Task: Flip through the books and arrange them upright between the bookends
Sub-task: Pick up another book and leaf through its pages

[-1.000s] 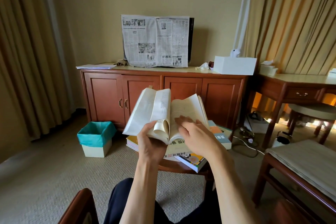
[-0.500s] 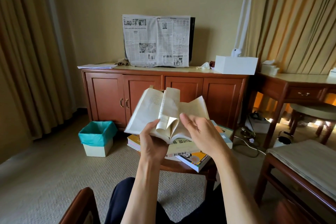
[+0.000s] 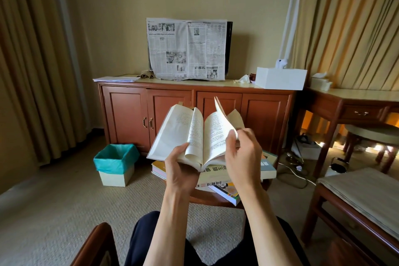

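Cream-paged open paperback book (image 3: 190,136) sits raised in front of me, above the stack on the small round wooden tabletop (image 3: 212,200). My left hand (image 3: 180,170) grips it from beneath at its lower edge, about 7 o'clock of the spine, with the thumb curled over a bowed bundle of left-hand pages. My right hand (image 3: 243,157) is at 4 o'clock of the book, its fingers (image 3: 232,138) pinching the lower corner of a single thin page (image 3: 222,114) that stands lifted and curved above the right-hand half. Printed text shows on both open halves.

Under the book lies a pile of flat books (image 3: 218,176), one with a pale cover bearing large dark characters, another with an orange and white cover poking out toward me at 5 o'clock. I cannot make out any bookends.

At 9 o'clock of the pile, on the carpet, stands a cream square bin with a teal liner (image 3: 115,163). Beyond, at 12 o'clock, a reddish wooden sideboard (image 3: 129,112) carries a spread newspaper (image 3: 186,48) propped upright and a white rectangular box (image 3: 280,77).
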`<state>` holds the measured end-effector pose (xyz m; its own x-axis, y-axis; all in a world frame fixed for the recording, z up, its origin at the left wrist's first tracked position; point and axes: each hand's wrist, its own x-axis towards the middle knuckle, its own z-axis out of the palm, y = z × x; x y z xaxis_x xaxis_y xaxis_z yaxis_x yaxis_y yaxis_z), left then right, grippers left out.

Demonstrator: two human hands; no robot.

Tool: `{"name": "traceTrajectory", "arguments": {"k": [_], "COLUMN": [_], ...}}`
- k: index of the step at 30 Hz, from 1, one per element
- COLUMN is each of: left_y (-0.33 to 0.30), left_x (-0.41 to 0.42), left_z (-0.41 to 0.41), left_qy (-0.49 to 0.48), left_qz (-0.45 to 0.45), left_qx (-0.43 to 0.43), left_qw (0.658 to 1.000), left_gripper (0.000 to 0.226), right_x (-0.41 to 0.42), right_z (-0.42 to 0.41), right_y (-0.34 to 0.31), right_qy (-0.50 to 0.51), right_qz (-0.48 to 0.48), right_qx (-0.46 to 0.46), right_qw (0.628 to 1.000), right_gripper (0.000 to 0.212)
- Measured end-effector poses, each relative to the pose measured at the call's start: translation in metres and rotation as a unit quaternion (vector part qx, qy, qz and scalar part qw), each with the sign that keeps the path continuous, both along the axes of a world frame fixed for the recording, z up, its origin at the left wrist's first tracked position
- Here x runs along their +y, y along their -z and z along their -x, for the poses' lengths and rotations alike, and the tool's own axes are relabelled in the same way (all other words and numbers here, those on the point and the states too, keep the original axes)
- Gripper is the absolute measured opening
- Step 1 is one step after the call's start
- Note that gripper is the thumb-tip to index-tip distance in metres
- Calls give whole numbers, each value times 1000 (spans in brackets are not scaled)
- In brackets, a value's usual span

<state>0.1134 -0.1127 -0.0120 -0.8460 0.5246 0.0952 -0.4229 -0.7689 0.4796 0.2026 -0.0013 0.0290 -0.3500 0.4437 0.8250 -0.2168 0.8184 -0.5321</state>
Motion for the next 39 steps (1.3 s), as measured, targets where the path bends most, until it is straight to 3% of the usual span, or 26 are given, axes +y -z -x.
{"name": "traceTrajectory", "arguments": {"k": [2,3,5,7,10,13,17,23,24,28,30,32,34,37,39], "left_y": [-2,-4,-6,-4,-1,2,5,6,6,6,7,7,9,7,6], "left_x": [-2,-3,-4,-5,-4,-2,-3,2,3,8,8,6,5,4,5], "left_z": [-1,-2,-3,-2,1,-1,4,2,2,-1,1,3,6,3,1], "left_qy": [-11,-15,-14,-16,-10,-9,-5,-29,-32,-32,-37,-39,-42,-35,-31], "left_qz": [2,3,-7,-13,-1,19,40,31,33,54,53,51,49,63,68], "left_qx": [-2,-3,-2,-1,8,21,33,36,31,8,4,1,-4,3,13], "left_qw": [1000,1000,1000,1000,1000,1000,999,998,998,998,998,998,998,997,997], "left_gripper": [28,22,21,28,25,21,29,35,38,47,45,27,25,24,35], "right_x": [7,10,20,25,14,8,13,21,21,21,17,15,12,3,-1], "right_z": [-2,-2,-1,-2,-12,-15,-7,-7,-8,-8,-14,-21,-24,-20,-14], "right_y": [-1,0,2,2,-4,-8,1,11,11,6,-3,-11,-15,-11,-7], "right_qy": [23,35,75,100,49,40,40,90,99,123,69,-27,-73,-2,51], "right_qz": [-6,-24,-122,-211,-233,-241,-258,-192,-191,-214,-178,-110,-87,-150,-181], "right_qx": [1,-21,-107,-202,-298,-317,-350,-416,-415,-351,-334,-318,-293,-285,-249], "right_qw": [1000,999,984,951,924,917,900,884,884,903,923,941,949,947,950], "right_gripper": [6,18,31,24,19,28,62,116,113,64,52,58,66,74,66]}}
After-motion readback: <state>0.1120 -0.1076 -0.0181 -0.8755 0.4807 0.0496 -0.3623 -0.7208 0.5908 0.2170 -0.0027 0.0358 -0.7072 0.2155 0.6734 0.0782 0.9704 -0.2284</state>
